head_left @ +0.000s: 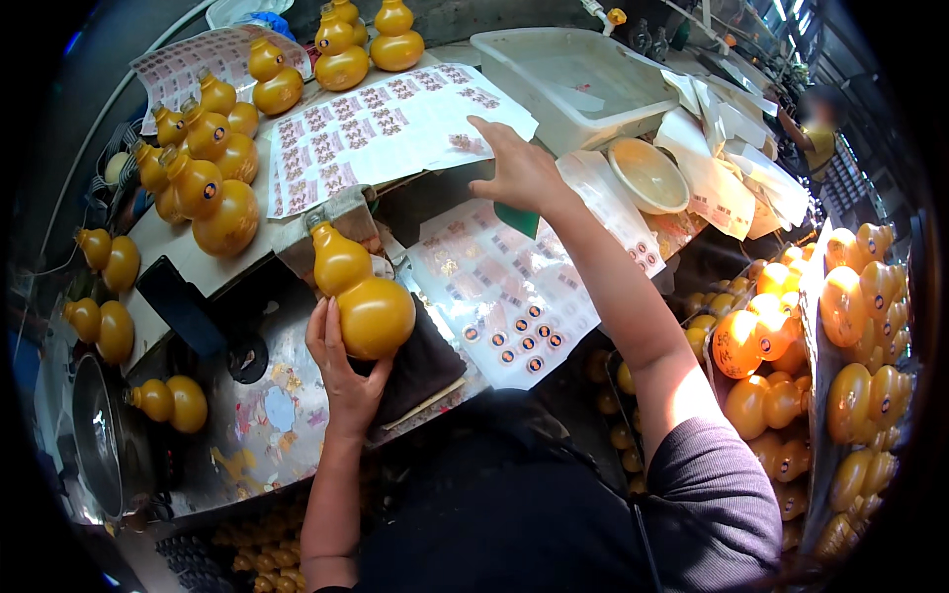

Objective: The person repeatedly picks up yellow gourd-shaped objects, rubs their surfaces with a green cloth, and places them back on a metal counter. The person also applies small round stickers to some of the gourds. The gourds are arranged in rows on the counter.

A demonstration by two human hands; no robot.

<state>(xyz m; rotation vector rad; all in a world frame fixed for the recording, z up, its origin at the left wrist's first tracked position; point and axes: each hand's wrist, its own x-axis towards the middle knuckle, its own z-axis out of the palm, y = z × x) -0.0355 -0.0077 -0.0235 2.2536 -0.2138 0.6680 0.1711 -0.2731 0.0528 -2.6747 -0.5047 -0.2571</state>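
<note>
A yellow gourd-shaped bottle (379,314) leans back on a dark cloth (427,361), its neck against a worn padded block (314,247). My left hand (346,374) grips its lower bulb from the near left side, thumb and fingers around it. Over the right end of a white sheet of printed labels (371,133), my right hand (519,173) reaches out with thumb and forefinger apart. No item shows between them. Below that hand lies a clear sticker sheet (504,287) with round dark stickers, and a small green piece (517,220) shows beside the wrist.
Several finished-looking gourd bottles (222,212) stand at the left and back. A translucent plastic tub (554,94) and a pale bowl (647,176) sit at the back right. Racks of more bottles (761,341) fill the right side. A person (819,133) is at the far right.
</note>
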